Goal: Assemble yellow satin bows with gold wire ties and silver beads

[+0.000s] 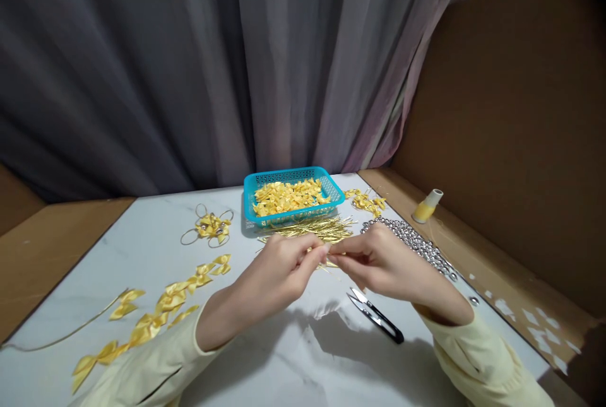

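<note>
My left hand [290,267] and my right hand [382,260] meet over the middle of the table, both with fingertips pinched together. Whatever is between the fingertips is too small to make out. Behind them lies a pile of gold twist ties [315,228]. Thread snips [376,317] with black handles lie just below my right hand, blades pointing up and left. Left of my left hand, a loose row of yellow ribbon bows [173,296] crosses the table, partly hidden by my sleeve.
A blue basket [247,200] of yellow bows stands at the back. Silver rings [416,241] are heaped at right, near a yellow thread cone [426,207]. Bow clusters with loops [213,226] lie back left and back right. A cardboard wall [511,110] bounds the right side.
</note>
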`<state>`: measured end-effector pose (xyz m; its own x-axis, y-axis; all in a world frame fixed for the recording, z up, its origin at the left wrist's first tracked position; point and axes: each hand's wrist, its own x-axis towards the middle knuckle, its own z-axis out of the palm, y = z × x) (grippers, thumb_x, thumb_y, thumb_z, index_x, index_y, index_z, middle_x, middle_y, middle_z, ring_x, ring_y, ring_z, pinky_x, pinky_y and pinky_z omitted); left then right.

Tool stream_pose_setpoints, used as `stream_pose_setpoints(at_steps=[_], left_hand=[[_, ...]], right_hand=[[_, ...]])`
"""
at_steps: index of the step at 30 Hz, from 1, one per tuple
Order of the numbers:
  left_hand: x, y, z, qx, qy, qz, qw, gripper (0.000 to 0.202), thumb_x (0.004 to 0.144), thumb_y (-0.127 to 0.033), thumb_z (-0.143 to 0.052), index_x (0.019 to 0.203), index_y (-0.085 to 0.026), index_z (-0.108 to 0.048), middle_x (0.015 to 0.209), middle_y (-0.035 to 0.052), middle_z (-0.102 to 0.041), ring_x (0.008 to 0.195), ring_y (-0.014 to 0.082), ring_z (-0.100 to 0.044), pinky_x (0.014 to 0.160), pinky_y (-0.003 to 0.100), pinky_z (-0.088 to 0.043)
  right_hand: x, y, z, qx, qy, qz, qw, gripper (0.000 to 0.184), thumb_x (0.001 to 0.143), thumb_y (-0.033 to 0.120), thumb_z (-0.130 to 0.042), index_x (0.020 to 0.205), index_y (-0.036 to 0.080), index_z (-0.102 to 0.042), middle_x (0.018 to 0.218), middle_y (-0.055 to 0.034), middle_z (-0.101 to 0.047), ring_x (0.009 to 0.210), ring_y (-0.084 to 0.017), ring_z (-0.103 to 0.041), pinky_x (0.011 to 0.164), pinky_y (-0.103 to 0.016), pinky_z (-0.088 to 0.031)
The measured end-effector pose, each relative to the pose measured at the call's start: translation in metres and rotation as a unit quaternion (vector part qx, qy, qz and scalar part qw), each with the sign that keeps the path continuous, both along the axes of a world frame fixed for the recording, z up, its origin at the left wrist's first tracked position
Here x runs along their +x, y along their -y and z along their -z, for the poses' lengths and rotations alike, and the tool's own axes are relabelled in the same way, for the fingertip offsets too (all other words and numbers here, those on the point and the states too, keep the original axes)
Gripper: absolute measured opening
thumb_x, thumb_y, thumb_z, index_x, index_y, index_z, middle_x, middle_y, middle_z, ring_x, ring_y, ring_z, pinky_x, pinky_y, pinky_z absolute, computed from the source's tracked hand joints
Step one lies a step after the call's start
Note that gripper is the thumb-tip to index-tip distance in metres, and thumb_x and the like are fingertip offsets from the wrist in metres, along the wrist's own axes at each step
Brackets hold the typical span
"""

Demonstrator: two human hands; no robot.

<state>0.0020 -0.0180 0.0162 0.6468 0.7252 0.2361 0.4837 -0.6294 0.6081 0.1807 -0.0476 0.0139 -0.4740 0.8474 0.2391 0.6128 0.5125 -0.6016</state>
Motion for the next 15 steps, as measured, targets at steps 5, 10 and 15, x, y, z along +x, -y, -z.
stream_pose_setpoints(at_steps=[5, 10, 15], left_hand=[[-0.001, 0.0, 0.001, -0.005, -0.003, 0.008, 1.0, 0.029, 0.088, -0.023, -0.04, 0.065, -0.014, -0.056, 0.054, -0.004, -0.048, 0.047, 0.0072, -0.036, 0.049, 0.02, -0.029], [-0.001, 0.0, 0.0, -0.085, 0.012, -0.004, 0.996, 0.03, 0.086, -0.032, -0.042, 0.07, -0.014, -0.06, 0.053, -0.0041, -0.043, 0.047, 0.0082, -0.034, 0.044, 0.021, -0.025], [-0.001, -0.002, -0.001, -0.201, 0.063, 0.031, 0.977, 0.03, 0.084, -0.036, -0.046, 0.068, -0.014, -0.059, 0.052, -0.0053, -0.035, 0.048, 0.0083, -0.028, 0.044, 0.022, -0.02]], right_hand=[[0.001, 0.003, 0.002, 0.045, 0.054, -0.009, 0.998, 0.023, 0.083, 0.013, -0.044, 0.064, 0.013, -0.057, 0.048, 0.0068, -0.027, 0.045, -0.006, -0.018, 0.044, -0.02, -0.021], [0.0, 0.007, -0.001, 0.043, 0.057, -0.009, 0.997, 0.021, 0.08, 0.011, -0.043, 0.061, 0.015, -0.051, 0.047, 0.0071, -0.026, 0.043, -0.006, -0.019, 0.043, -0.022, -0.019], [-0.001, 0.012, -0.005, 0.03, -0.002, -0.014, 0.999, 0.021, 0.075, 0.008, -0.043, 0.056, 0.015, -0.047, 0.043, 0.0073, -0.027, 0.039, -0.004, -0.024, 0.042, -0.019, -0.021]])
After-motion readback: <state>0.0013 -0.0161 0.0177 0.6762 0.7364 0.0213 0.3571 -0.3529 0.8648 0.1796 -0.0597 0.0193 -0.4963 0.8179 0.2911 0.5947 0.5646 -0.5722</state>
